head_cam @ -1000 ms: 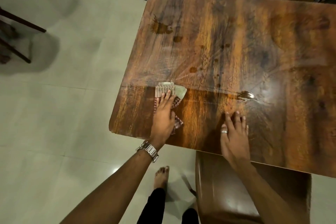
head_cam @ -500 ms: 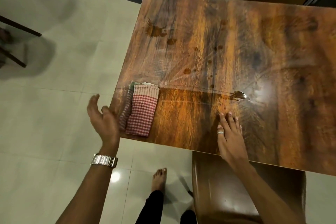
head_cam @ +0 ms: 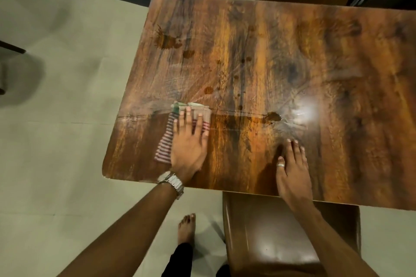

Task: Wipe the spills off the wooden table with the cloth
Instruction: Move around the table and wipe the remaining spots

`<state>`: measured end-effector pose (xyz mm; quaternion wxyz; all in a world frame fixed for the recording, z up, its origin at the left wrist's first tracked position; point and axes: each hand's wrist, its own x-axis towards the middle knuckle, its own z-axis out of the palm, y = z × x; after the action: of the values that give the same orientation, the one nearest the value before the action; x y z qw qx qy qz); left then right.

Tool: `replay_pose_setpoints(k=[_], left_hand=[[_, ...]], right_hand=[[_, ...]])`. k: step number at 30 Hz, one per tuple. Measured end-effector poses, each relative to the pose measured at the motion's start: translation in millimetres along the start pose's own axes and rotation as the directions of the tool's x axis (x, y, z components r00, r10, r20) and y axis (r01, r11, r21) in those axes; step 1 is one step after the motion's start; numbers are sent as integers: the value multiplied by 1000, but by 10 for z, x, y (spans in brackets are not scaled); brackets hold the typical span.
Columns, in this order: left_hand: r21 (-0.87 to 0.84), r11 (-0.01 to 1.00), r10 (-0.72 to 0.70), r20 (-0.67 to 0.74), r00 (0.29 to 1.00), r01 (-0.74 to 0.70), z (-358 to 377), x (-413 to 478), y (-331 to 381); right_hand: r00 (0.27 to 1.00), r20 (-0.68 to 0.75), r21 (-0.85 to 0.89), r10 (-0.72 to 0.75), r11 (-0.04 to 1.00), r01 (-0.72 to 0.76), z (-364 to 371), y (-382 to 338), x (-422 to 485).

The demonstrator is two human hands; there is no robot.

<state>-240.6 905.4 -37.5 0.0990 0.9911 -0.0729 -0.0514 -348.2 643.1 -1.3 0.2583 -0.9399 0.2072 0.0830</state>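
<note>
A folded red-and-white checked cloth lies near the front left of the wooden table. My left hand presses flat on top of the cloth, fingers spread. My right hand rests flat on the bare wood near the front edge, a ring on one finger. Brown spills mark the tabletop: a large splash at the far left, a wet patch right of the cloth, and several small drops between them.
A brown leather chair stands tucked under the table's front edge below my right arm. My bare foot is on the tiled floor beside it. A dark chair leg shows at the far left, and dark furniture at the back.
Half a second ago my left hand was lifted off the table's left edge, away from the cloth. Now it is back down on the cloth, which sits a little further right. My right hand stayed put.
</note>
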Motion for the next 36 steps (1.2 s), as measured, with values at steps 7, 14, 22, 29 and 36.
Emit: replay_pose_setpoints(k=[7, 14, 22, 29, 36], left_hand=[[-173, 954, 253, 24, 967, -245, 336, 32, 1942], [-154, 916, 390, 130, 911, -370, 634, 310, 3440], [-186, 961, 224, 79, 971, -206, 466, 1141, 2784], [-128, 986, -105, -8, 994, 103, -50, 1356, 421], [-52, 955, -296, -69, 953, 292, -340, 1042, -1399]], right_hand=[[994, -54, 34, 99, 995, -97, -327, 453, 100], [975, -147, 134, 165, 980, -145, -537, 1047, 86], [983, -129, 11, 132, 991, -131, -393, 816, 174], [995, -33, -94, -97, 991, 93, -13, -93, 518], [997, -33, -128, -65, 990, 60, 475, -828, 585]])
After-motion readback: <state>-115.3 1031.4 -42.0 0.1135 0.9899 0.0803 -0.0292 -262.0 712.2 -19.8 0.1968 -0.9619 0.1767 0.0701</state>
